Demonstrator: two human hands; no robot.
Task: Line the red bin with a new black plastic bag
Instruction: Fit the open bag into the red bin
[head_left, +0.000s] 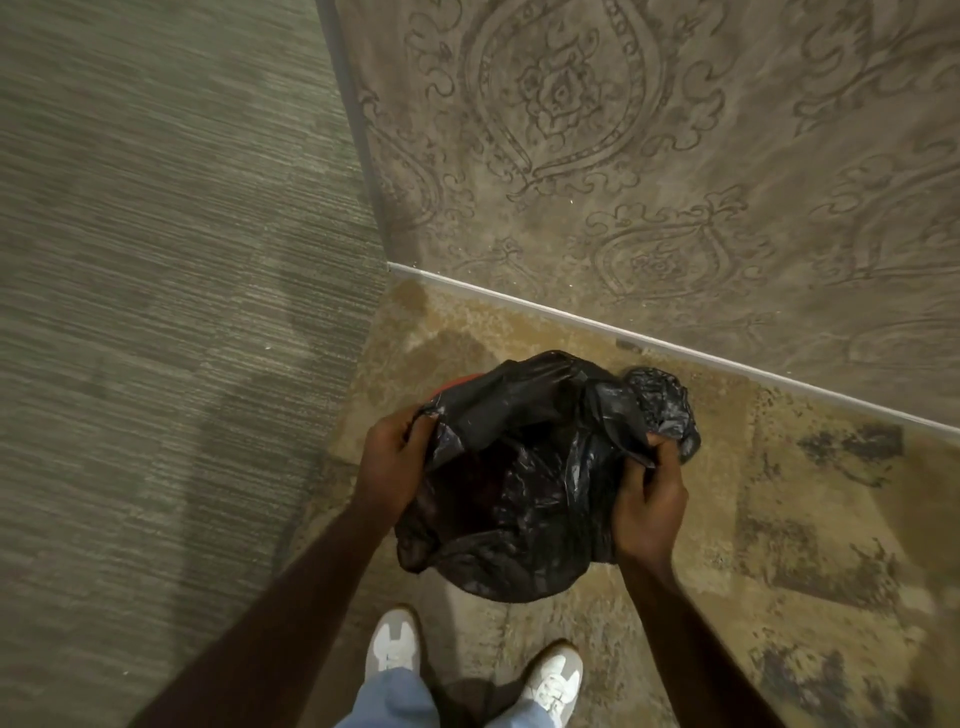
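You stand in a corner, looking straight down at one red bin (451, 385), of which only a small arc of rim shows at the far left edge. One black plastic bag (524, 483) covers nearly all of the bin; its mouth is open toward you and the dark interior is visible.

Your two hands hold the bag at opposite sides. Your left hand (392, 460) grips the left edge of the bag mouth, fingers (415, 423) closed on the plastic. Your right hand (649, 501) grips the right edge, fingers (657, 449) clamped on a gathered fold. A bunched knot of surplus plastic sits just beyond the right hand, toward the wall.

The bin rests on the floor (779, 493), a mottled tan surface with dark patches, near the baseboard (623, 325). Two walls meet behind it: one wall with horizontal streaks (156, 234) on the left, one wall with an ornate medallion pattern (649, 130) ahead.

Two white shoes are visible below the bag: the left shoe (392, 647) and the right shoe (553, 678), both beneath pale blue trouser legs (395, 701).
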